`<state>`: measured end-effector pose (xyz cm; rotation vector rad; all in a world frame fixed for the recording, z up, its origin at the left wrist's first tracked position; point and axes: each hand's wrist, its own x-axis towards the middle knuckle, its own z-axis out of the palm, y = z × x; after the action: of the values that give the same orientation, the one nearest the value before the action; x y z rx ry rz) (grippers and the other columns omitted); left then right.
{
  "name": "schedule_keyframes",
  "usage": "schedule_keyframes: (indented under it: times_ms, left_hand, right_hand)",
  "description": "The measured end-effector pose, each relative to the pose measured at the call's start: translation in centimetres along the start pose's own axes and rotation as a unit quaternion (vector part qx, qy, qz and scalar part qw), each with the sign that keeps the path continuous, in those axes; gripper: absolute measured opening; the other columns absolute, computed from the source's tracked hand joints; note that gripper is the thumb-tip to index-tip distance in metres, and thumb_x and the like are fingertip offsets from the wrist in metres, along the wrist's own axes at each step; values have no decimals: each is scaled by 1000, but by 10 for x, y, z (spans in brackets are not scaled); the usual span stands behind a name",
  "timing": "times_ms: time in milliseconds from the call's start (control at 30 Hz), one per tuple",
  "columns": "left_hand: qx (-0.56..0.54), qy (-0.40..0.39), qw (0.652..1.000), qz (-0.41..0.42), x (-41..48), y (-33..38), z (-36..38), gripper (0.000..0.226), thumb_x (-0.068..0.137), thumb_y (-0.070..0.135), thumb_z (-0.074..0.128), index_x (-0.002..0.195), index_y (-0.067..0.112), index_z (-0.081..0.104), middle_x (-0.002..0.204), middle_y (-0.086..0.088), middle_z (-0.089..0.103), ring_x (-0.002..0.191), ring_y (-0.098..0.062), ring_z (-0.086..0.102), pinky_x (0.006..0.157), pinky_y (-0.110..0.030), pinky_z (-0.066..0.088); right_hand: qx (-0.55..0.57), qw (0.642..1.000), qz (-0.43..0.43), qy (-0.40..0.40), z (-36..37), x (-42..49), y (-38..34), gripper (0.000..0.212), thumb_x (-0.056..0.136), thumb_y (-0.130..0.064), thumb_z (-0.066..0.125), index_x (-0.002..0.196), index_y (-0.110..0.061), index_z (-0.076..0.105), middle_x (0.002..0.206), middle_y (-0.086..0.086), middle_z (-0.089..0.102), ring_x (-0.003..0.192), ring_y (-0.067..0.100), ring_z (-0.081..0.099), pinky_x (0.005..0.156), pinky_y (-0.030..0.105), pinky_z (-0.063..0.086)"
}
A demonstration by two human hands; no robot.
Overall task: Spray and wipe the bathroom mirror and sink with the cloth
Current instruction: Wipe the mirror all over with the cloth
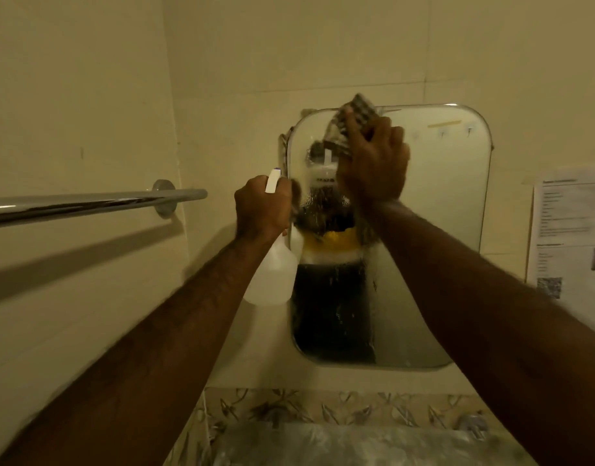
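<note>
Your right hand (373,159) is pressed against the upper part of the mirror (434,230), fingers closed over a checked cloth (351,121) that sticks out above them and reaches the mirror's top edge. Your left hand (263,205) is wrapped around the neck of a clear spray bottle (272,277), held just beside the mirror's left edge, with the white trigger head poking up above your knuckles and the body hanging below your wrist. The glass under and below your right hand is wet and streaked, and it reflects dark clothing with a yellow band. The mirror hangs on a pale tiled wall (323,45). A chrome towel rail (97,201) runs along the wall to the left, and a printed paper notice (572,230) is stuck up to the right. At the bottom, below a patterned tile strip (323,408), you can see the sink (340,445), blurred.
</note>
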<state>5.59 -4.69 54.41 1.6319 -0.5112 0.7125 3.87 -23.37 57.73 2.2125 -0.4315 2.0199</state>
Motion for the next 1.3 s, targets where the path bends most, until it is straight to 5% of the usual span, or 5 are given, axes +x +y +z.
schedule_keyframes:
  times_ms: [433,667,767,967,1300]
  left_hand:
    - [-31,-35,999,-2,-12,23,16,24,96,31,55,96,10,67,85,-9,72,69,-25,73,56,-35,61]
    - [-10,-7,1000,1,-9,19,7,27,97,31,53,99,11,72,83,-2,72,71,-16,71,59,-26,60]
    - [10,-1,1000,-10,-13,8,6,20,98,29,52,91,18,67,68,7,61,58,-5,60,41,-8,44]
    - [2,-8,999,-42,-27,-6,19,24,98,33,52,96,14,67,69,6,62,55,-12,65,41,-18,52]
    - [-40,-34,998,-44,-35,7,17,22,95,33,53,89,17,66,79,-2,72,65,-18,72,47,-29,58]
  right_hand:
    - [37,883,444,147,-12,38,58,62,93,-53,48,153,-41,41,130,7,54,118,28,49,101,45,40]
    - [79,986,150,3,-2,13,-21,60,91,-38,57,149,-35,44,139,15,48,124,35,45,104,54,36]
    - [90,994,18,-59,5,-1,-37,58,95,-44,53,151,-42,40,143,15,45,127,34,42,105,53,32]
    - [14,977,-175,-122,5,-27,-9,60,90,-62,38,147,-44,46,133,11,51,120,34,46,98,49,42]
    - [2,977,210,-32,-29,-21,67,69,97,-46,49,160,-40,21,135,17,44,118,34,45,102,49,40]
